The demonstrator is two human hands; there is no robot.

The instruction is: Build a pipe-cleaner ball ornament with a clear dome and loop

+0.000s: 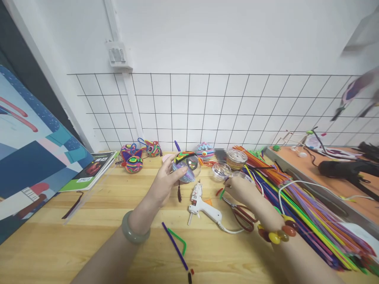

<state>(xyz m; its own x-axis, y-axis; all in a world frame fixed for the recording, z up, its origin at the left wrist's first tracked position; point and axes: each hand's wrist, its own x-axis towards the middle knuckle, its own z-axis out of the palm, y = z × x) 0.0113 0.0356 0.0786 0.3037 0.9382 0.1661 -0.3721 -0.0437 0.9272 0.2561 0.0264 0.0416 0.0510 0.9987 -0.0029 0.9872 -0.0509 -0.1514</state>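
My left hand (pixel 164 183) is wrapped round a clear plastic ball (pixel 194 162), partly covered with coloured pipe cleaners. A dark tassel (pixel 179 193) hangs below it. My right hand (pixel 238 190) is lowered to the table with curled fingers, beside short red and green pipe cleaner pieces (pixel 221 193). Its fingertips are mostly hidden, so what they hold cannot be made out. Scissors with brown handles (pixel 243 217) lie just under this hand, and a clear plastic half shell (pixel 221 171) sits beyond it. Between my hands rests a white glue gun (pixel 204 207).
Bundles of coloured pipe cleaners (pixel 308 213) fill the right side. Finished-looking decorated balls (pixel 134 163) and a magazine (pixel 91 171) stand back left. Purple (pixel 174 245) and green (pixel 181 238) pipe cleaners lie in front. A wire grid (pixel 189 106) lines the wall.
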